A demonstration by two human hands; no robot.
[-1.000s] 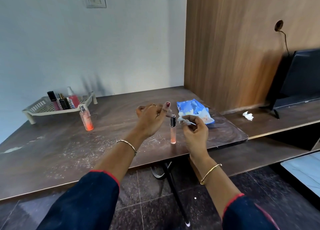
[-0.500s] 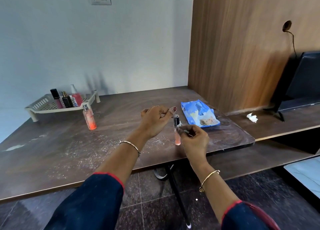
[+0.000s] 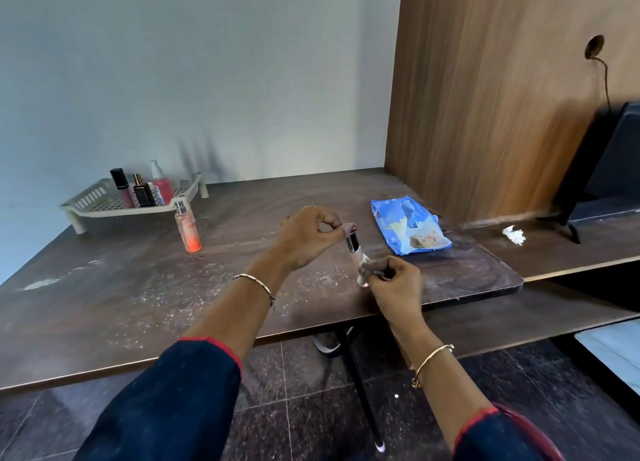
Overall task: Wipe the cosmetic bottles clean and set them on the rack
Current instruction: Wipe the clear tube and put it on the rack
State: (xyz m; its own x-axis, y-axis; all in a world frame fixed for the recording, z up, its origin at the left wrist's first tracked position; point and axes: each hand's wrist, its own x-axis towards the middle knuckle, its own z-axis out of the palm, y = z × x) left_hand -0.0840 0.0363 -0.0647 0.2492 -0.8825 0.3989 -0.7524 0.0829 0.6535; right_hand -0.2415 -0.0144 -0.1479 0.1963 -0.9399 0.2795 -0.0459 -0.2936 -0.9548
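Fingers (image 3: 341, 230) of the left hand (image 3: 308, 235) pinch the slim tube (image 3: 356, 258) by its cap.
Right hand (image 3: 394, 284) presses a wipe (image 3: 367, 265) around its lower half.

Both forearms extended forward above the table (image 3: 104, 304), sleeves pushed back, a bangle on each wrist. Left hand (image 3: 304, 235) raised, fingertips pinched together. Right hand (image 3: 394, 284) lower, nearer the table edge, fingers curled closed.

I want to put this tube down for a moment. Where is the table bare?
Bare table lies near the front edge, left of the left hand, though it looks dusty. Another patch lies between the orange bottle and the wipes pack. The rack is crowded at its middle.
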